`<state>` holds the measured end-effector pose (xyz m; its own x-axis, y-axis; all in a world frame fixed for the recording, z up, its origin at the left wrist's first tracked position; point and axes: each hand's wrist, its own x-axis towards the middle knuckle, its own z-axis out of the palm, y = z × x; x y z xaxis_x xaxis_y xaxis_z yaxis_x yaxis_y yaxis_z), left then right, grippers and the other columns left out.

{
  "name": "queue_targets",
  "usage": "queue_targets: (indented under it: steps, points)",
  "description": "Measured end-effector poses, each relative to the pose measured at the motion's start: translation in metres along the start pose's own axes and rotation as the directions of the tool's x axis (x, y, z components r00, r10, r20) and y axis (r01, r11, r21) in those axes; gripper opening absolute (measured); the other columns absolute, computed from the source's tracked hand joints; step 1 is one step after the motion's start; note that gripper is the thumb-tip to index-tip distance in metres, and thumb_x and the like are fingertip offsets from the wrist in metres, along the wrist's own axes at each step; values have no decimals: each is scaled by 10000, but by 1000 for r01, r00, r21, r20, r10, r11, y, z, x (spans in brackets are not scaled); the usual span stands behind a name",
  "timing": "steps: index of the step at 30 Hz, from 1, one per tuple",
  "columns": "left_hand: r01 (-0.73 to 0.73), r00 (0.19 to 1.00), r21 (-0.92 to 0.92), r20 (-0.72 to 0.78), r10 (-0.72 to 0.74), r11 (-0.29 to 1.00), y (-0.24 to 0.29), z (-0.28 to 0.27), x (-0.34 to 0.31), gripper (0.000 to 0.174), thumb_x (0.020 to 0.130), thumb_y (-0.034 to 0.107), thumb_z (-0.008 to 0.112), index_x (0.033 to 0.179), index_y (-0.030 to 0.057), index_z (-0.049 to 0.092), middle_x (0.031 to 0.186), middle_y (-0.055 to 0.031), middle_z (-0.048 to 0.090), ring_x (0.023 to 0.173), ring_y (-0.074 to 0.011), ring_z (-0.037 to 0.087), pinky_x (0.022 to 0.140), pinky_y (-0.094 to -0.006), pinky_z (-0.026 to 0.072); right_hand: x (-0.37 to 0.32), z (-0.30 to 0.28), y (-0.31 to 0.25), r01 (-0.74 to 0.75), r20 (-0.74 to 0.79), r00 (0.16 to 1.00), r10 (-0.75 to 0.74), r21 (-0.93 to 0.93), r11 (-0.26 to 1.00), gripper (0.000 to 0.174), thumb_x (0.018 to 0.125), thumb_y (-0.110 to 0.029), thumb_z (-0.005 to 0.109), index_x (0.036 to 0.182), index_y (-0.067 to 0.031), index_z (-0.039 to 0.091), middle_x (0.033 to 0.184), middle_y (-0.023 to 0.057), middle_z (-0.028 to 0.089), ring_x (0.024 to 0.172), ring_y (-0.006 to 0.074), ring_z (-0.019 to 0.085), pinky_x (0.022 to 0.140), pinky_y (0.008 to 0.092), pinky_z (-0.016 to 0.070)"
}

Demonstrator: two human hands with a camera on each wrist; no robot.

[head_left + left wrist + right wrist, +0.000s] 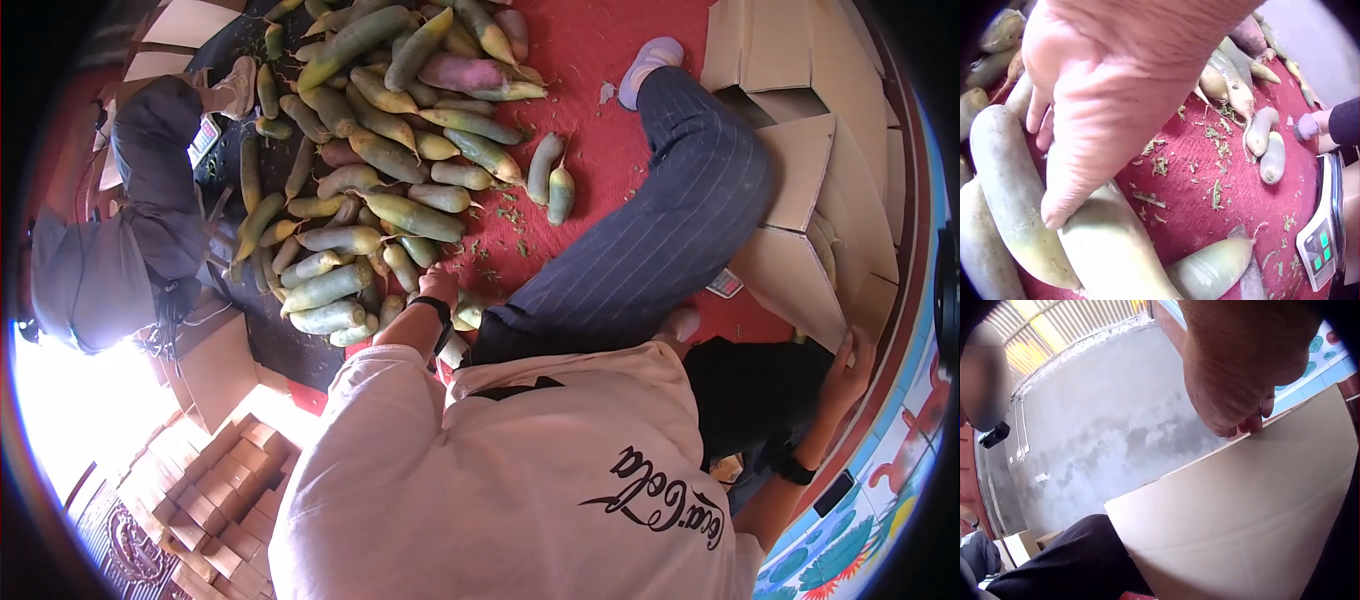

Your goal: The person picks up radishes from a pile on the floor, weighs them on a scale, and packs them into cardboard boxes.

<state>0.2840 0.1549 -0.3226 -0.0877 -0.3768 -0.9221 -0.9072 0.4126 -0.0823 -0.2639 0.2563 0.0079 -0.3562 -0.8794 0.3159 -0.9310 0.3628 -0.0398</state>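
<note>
A pile of green radishes [385, 215] covers the floor in the head view. My left hand [440, 285] is at the pile's near edge. In the left wrist view its thumb lies along a pale green radish [1116, 244], and the hand grips that radish's upper end; the fingertips on the far side are partly hidden. Another green radish [1019, 194] lies right beside it. My right hand [850, 365] is out to the right at a cardboard box [790, 280]. Its relaxed fingers rest at the top edge of a cardboard flap [1241, 506] in the right wrist view.
Leaf scraps lie on the red mat [590, 130]. A scale [1319, 250] with a lit display stands by my leg. Another person's leg [155, 170] is at the left of the pile. Stacked cartons [220, 490] stand behind on the left. A tiled wall [850, 530] borders the right.
</note>
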Motion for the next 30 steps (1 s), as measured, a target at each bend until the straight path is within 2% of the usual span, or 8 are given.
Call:
queue_targets:
  steps: [6,8,14,16,18,22,28,30]
  points:
    - [-349,936,49,70,345,936,-21,-11,-24,697,506,502,733,1063,107,594,904,-140,639,876,-277,613,755,-399,474,5,1,-11,64,-30,998,-63,21,998,143,843,-50,531,969,-1,577,951,130,582,897,267,572,785,321,444]
    - [-442,895,-161,-20,445,882,-27,-13,-28,720,529,595,666,1042,93,614,949,-137,631,872,-306,606,739,-401,476,7,2,-17,83,-56,995,-81,32,996,139,836,-35,532,963,2,573,953,133,579,900,266,571,781,320,446]
    - [-297,949,-264,-185,253,918,-83,-68,-40,688,605,619,610,939,18,639,863,-157,639,784,-271,622,716,-333,489,9,-1,-40,34,-97,995,-12,228,973,127,837,-15,513,949,7,569,966,130,571,905,240,563,808,305,433]
    - [-60,992,-688,-124,-37,723,-72,-143,-121,740,639,598,626,1020,-35,590,877,-168,633,781,-236,619,705,-290,484,9,-3,-49,61,-118,992,-33,241,969,123,836,-9,508,943,13,566,964,128,570,907,233,562,821,297,423]
    - [-275,875,-788,-443,-198,551,-80,-147,-132,686,718,488,650,1118,-51,510,866,-99,623,751,-160,589,666,-273,459,9,-9,-62,40,-130,992,-7,255,966,125,828,-5,513,939,14,567,962,124,572,904,236,562,827,292,416]
    - [-648,755,-756,-654,-47,99,-32,-222,-228,662,740,345,677,1173,-98,443,1022,-117,595,897,-143,571,767,-252,453,10,-31,-93,54,-124,992,-2,410,910,162,790,-15,550,949,-2,580,969,130,578,923,238,564,828,299,420]
    - [-768,597,-623,-611,520,150,54,-275,-278,656,669,452,696,1071,-43,546,916,-73,599,815,-146,558,738,-259,445,8,-68,-134,411,-280,904,-324,360,837,474,632,-128,709,1080,-109,553,1142,105,524,1023,298,509,841,402,416]
    - [-823,497,-548,-569,655,149,85,-281,-284,585,692,436,681,1018,-37,570,854,-74,596,788,-141,551,726,-258,442,1,-74,-144,494,-137,869,-475,265,828,520,601,-158,722,1093,-157,553,1208,90,482,1098,282,453,883,436,381]
